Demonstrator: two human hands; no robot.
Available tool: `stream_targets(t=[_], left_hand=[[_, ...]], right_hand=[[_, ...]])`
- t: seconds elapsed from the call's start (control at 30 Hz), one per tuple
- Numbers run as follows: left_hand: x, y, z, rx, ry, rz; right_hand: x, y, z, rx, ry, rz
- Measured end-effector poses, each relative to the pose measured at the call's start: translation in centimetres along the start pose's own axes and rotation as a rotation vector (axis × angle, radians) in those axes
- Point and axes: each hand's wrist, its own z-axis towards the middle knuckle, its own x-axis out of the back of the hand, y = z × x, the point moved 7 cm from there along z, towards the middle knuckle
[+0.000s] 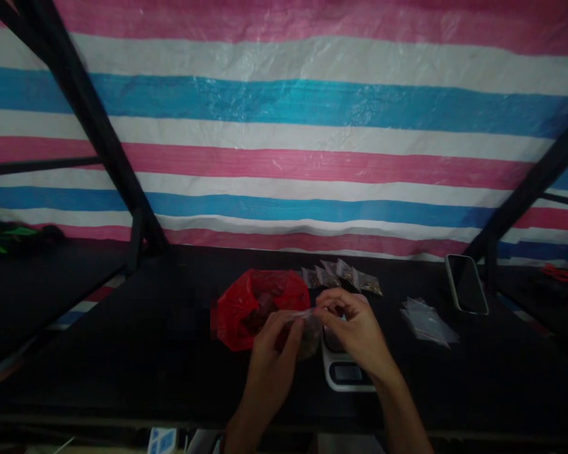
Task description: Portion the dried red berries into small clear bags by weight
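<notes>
My left hand [272,353] and my right hand [355,331] meet over the black table, both pinching the top edge of a small clear plastic bag [309,334] with dark contents. The bag hangs just above and left of a small white digital scale [345,373]. A red plastic bag [253,307] with dark material inside lies open right behind my left hand. A row of several small filled clear bags [343,276] lies behind my hands.
A stack of empty clear bags [428,321] lies to the right, with a phone [466,284] face up beyond it. Black frame struts [99,139] rise at left and right before a striped tarp [284,126]. A green-and-black object [9,234] sits far left.
</notes>
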Motion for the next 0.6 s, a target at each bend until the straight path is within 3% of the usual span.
stream_targets(t=[0.17, 0.6], left_hand=[[1.0, -0.9, 0.8, 0.12, 0.173, -0.138], [2.0, -0.9, 0.5, 0.073, 0.202, -0.132]], right_hand=[[-2.8, 0.8, 0.1, -0.005, -0.017, 0.108], [-4.7, 0.7, 0.1, 0.017, 0.027, 0.228]])
